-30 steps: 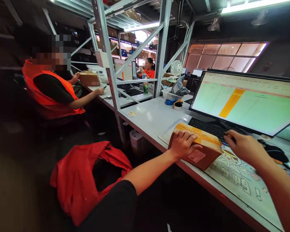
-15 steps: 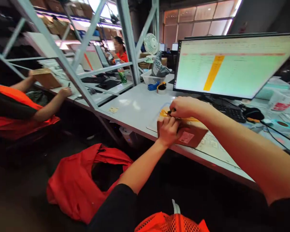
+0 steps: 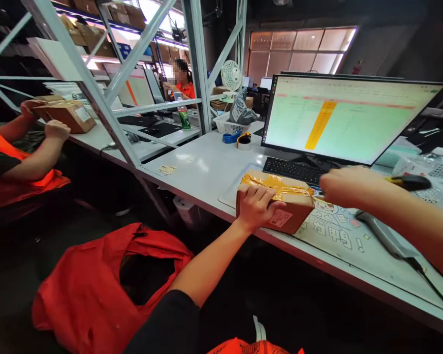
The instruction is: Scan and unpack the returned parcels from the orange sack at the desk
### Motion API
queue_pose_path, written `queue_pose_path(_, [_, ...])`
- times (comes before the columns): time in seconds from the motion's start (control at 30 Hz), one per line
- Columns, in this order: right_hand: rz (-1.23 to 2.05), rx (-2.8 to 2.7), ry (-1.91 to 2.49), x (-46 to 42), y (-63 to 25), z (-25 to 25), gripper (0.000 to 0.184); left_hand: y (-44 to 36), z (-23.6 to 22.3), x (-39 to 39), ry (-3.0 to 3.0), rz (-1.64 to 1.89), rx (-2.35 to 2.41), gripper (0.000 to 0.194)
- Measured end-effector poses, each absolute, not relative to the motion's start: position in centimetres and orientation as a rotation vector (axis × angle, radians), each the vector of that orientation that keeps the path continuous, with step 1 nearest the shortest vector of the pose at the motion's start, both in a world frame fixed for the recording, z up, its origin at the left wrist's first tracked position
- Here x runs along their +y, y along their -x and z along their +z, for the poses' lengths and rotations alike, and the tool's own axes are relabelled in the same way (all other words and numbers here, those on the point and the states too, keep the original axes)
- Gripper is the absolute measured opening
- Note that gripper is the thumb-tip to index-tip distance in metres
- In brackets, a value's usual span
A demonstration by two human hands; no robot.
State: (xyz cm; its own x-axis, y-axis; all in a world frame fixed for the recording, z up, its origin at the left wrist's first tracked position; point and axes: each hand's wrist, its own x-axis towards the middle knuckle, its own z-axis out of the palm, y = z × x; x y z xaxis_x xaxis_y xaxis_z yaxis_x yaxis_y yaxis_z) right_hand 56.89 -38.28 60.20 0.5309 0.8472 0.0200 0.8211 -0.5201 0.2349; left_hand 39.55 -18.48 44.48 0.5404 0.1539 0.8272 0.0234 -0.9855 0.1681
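Observation:
A brown cardboard box (image 3: 293, 216), sealed with yellow tape and bearing a pink label, lies on a printed desk mat (image 3: 339, 231) at the table's front edge. My left hand (image 3: 256, 205) presses on the box's near left corner, fingers wrapped over the top. My right hand (image 3: 349, 186), smeared by motion, hovers at the box's right end with its fingers curled closed. A thin dark tip shows at its left side. A keyboard (image 3: 291, 170) sits just behind the box.
A monitor (image 3: 347, 118) with a green spreadsheet stands behind the keyboard. A yellow-and-black scanner (image 3: 408, 182) and a grey corded device (image 3: 384, 238) lie to the right. Tape rolls (image 3: 244, 141) and a basket (image 3: 227, 126) are further back. A steel rack post (image 3: 197, 64) rises nearby. A co-worker handles a box (image 3: 64, 114) at left. Red cloth (image 3: 96, 290) lies below.
My right hand swept from the box's left end along the taped top to its right end. My left hand stayed on the near left corner. The co-worker now has both hands on a box.

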Motion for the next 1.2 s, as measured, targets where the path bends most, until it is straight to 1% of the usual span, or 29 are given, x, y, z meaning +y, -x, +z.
queue_pose_path(0.07, [0.115,1.159,-2.519,-41.6,-58.7,58.4,0.022,-39.6,44.5,-18.4,-2.638,1.449,0.158,0.044])
queue_pose_path(0.1, [0.077,1.069,-2.558,-43.0,-59.5,57.1,0.023,-39.6,44.4,-18.5,-2.642,1.452,0.158,0.044])
queue_pose_path(0.17, [0.087,1.002,-2.681,-45.0,-60.8,53.9,0.034,-39.6,44.5,-18.6,-2.65,1.463,0.159,0.045])
queue_pose_path(0.23, [0.006,1.075,-2.759,-45.8,-61.5,50.1,0.051,-39.5,44.6,-18.8,-2.671,1.451,0.167,0.046])
queue_pose_path(0.3, [0.025,1.078,-2.827,-45.7,-61.6,46.3,0.064,-39.0,45.0,-19.1,-2.702,1.418,0.196,0.047])
queue_pose_path(0.37, [0.111,1.091,-2.858,-45.2,-61.4,43.3,0.068,-38.3,45.9,-19.4,-2.745,1.374,0.211,0.048])
queue_pose_path(0.43, [0.195,1.134,-2.858,-44.7,-61.2,41.7,0.066,-37.5,47.3,-19.5,-2.804,1.316,0.188,0.049])
queue_pose_path(0.53, [0.171,1.217,-2.906,-43.9,-61.3,42.8,0.063,-36.8,49.9,-19.3,-2.925,1.182,0.107,0.048])
queue_pose_path(0.6, [0.196,1.318,-3.039,-42.7,-61.4,45.6,0.063,-37.0,51.5,-19.0,-3.0,1.08,0.072,0.047])
queue_pose_path(0.7, [0.425,1.522,-3.305,-39.4,-60.4,50.8,0.061,-37.8,53.3,-18.7,-3.071,0.929,0.062,0.046])
queue_pose_path(0.73, [0.442,1.615,-3.351,-38.0,-59.8,52.3,0.06,-38.1,53.7,-18.6,-3.083,0.891,0.057,0.045])
queue_pose_path(0.77, [0.388,1.726,-3.361,-36.6,-59.1,53.6,0.059,-38.3,54.1,-18.4,-3.09,0.859,0.049,0.042])
queue_pose_path(0.83, [0.113,1.984,-3.252,-34.1,-57.8,55.0,0.058,-38.8,54.8,-17.8,-3.095,0.782,0.038,0.036])
queue_pose_path(0.9, [-0.169,2.147,-3.08,-32.4,-56.9,55.3,0.058,-39.2,55.7,-16.6,-3.075,0.636,0.027,0.036])
queue_pose_path(0.93, [-0.26,2.178,-3.02,-31.9,-56.7,55.0,0.059,-39.4,56.1,-15.9,-3.05,0.531,0.002,0.039])
queue_pose_path(1.0, [-0.327,2.17,-2.987,-31.4,-56.7,54.4,0.062,-39.9,57.1,-14.2,-2.972,0.305,-0.08,0.045])
queue_pose_path(1.07, [-0.342,2.133,-2.996,-31.5,-57.2,53.9,0.065,-40.4,57.9,-12.7,-2.895,0.129,-0.146,0.046])
queue_pose_path(1.2, [-0.405,2.151,-2.92,-31.4,-58.2,54.1,0.068,-41.1,58.4,-11.4,-2.847,0.017,-0.159,0.043])
